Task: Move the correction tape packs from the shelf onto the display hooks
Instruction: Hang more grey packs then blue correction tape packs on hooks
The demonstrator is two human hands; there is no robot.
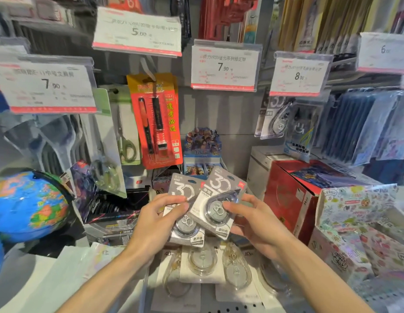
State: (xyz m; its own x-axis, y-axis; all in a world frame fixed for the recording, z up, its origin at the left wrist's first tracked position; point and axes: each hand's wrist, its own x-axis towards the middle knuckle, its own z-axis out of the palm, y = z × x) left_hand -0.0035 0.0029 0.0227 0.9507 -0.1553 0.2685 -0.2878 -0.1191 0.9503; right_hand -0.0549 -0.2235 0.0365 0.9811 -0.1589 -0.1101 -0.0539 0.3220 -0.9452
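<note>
The left hand (159, 219) pinches one grey pack (185, 213), thumb across its front. The right hand (256, 220) pinches a second pack (220, 199), thumb on the blister, and this one overlaps the first. Both are held up off the shelf (237, 309), well below the hooks. More packs (203, 265) lie flat on the shelf just under the hands.

Above right, under the 7.90 tag (224, 65), the hook looks bare; I cannot make out its tip. Similar packs (274, 119) hang beside it under the 8.00 tag (300, 74).

The risks, as I judge them: the overlapped cards could snag and one slip from its pinch, or a pack could land on the wrong hook, since the neighbouring stock looks alike.
</note>
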